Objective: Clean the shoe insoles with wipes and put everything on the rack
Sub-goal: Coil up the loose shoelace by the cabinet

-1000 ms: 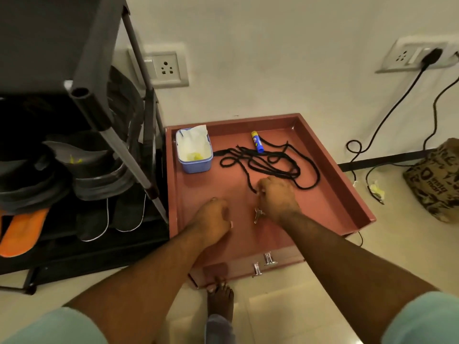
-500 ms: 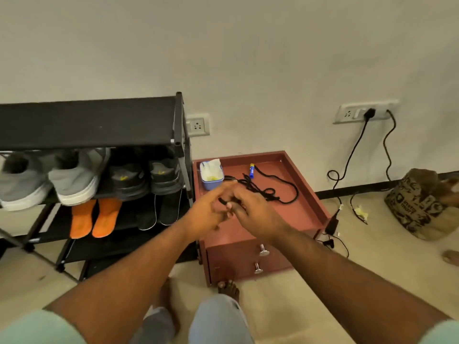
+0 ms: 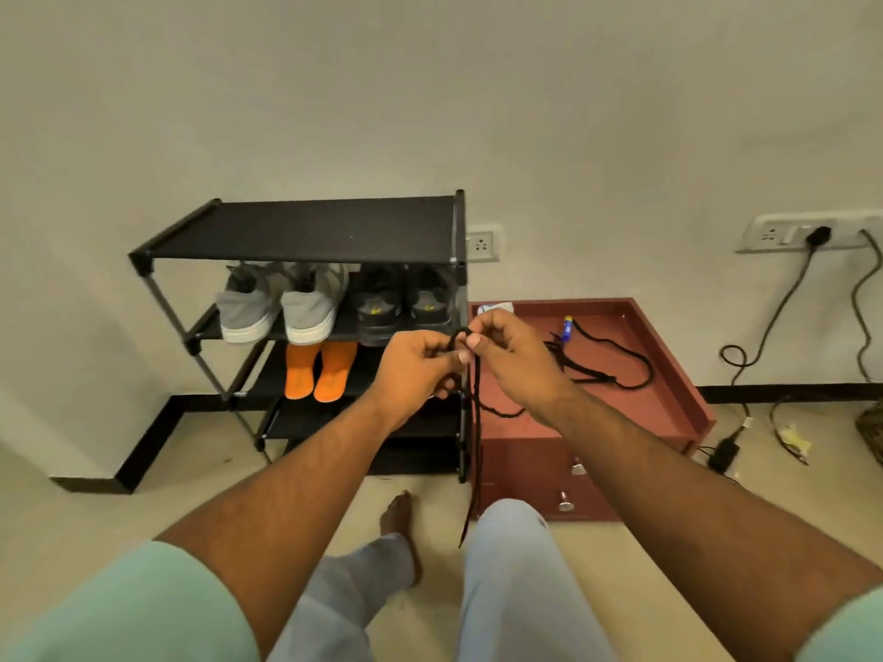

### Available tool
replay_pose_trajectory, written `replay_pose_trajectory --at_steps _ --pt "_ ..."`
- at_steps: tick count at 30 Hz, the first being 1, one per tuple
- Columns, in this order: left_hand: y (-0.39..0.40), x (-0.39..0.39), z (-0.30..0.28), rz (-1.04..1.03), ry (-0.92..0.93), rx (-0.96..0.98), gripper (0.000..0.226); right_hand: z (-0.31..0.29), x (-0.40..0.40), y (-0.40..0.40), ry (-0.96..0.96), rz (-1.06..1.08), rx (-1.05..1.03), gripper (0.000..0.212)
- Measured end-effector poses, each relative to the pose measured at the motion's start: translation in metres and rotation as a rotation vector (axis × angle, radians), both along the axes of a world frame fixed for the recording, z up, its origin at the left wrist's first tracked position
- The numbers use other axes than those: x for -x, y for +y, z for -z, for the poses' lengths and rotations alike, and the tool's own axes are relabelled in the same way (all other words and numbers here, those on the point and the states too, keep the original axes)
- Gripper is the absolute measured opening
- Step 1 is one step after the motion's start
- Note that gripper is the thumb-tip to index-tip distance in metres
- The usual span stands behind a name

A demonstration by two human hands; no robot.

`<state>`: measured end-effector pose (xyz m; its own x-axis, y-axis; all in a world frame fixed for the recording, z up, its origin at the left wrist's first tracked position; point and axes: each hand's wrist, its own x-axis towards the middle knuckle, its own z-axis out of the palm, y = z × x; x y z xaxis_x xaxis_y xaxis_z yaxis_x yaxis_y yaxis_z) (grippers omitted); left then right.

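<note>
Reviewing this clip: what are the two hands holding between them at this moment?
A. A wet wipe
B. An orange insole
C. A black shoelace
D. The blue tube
C: the left hand and right hand pinch a black shoelace folded between them, its ends hanging down; the orange insoles sit on the rack.

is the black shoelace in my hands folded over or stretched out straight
Folded over. The black shoelace bends in a loop at the top, pinched between the left hand and right hand, its two strands hanging down side by side.
</note>
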<state>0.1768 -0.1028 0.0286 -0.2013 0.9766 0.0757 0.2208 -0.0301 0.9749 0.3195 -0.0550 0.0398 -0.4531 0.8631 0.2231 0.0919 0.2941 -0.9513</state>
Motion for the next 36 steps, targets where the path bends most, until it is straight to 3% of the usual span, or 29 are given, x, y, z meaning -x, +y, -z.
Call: replay_pose_trajectory --at_steps 5,9,14,16,26,32,35,36 --pt "-0.017 0.037 -0.019 -0.137 0.121 -0.063 0.010 -0.006 0.023 -0.007 -0.001 0.027 0.082 0.007" --pt "-0.030 0.053 -0.023 -0.027 0.306 -0.021 0.007 -0.019 0.042 -0.017 0.040 -0.079 0.072 0.011" --pt "-0.051 0.056 -0.020 -0.062 0.110 -0.020 0.016 -0.045 0.068 -0.031 -0.052 -0.294 0.024 0.020" --pt "-0.057 0.061 -0.018 -0.105 0.035 -0.001 0.009 -0.049 0.078 -0.036 -0.077 -0.370 0.033 0.024" --pt "-0.071 0.064 -0.012 -0.027 -0.326 0.056 0.015 -0.057 0.085 -0.037 -0.177 -0.293 -0.007 0.015" --pt "-0.060 0.045 -0.017 0.007 -0.149 0.038 0.014 -0.067 0.066 -0.035 0.027 -0.197 0.161 0.025" --pt "-0.056 0.040 -0.023 -0.031 -0.075 0.009 0.018 -0.076 0.051 -0.030 0.171 -0.152 0.273 0.020" --pt "-0.053 0.039 -0.026 -0.021 -0.020 -0.001 0.017 -0.079 0.045 -0.027 0.134 -0.157 0.275 0.017"
